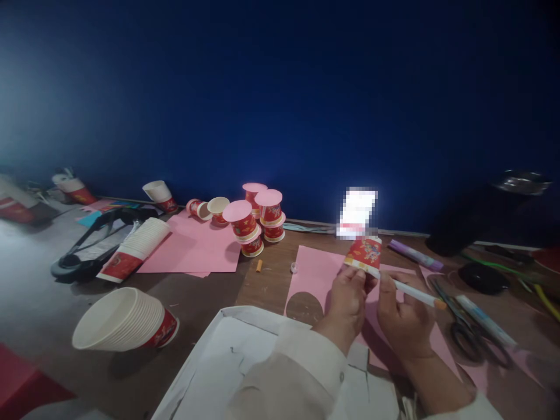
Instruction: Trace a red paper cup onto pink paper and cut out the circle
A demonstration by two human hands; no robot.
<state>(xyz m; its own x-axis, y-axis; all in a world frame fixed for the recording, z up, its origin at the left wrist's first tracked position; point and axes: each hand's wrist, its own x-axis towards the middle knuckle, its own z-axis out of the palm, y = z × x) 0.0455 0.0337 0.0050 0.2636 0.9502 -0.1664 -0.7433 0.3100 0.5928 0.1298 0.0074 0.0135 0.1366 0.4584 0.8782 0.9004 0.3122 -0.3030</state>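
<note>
My left hand point(347, 300) is closed on the rim end of a red paper cup point(365, 252), which is tilted with its base away from me. In my right hand point(405, 318) is a white pen point(415, 292) with an orange end; its other end meets the cup's rim. Pink paper point(312, 263) with a round hole lies under and beside my hands. Scissors point(468, 338) and a glue tube point(485, 321) rest to the right.
Pink-topped red cups point(240, 219) are stacked at the back centre. Nested cups point(126, 321) lie at the left, near a black strap-like object point(70, 271). A lit screen point(357, 211) leans on the blue wall. A white box point(223, 350) is in front.
</note>
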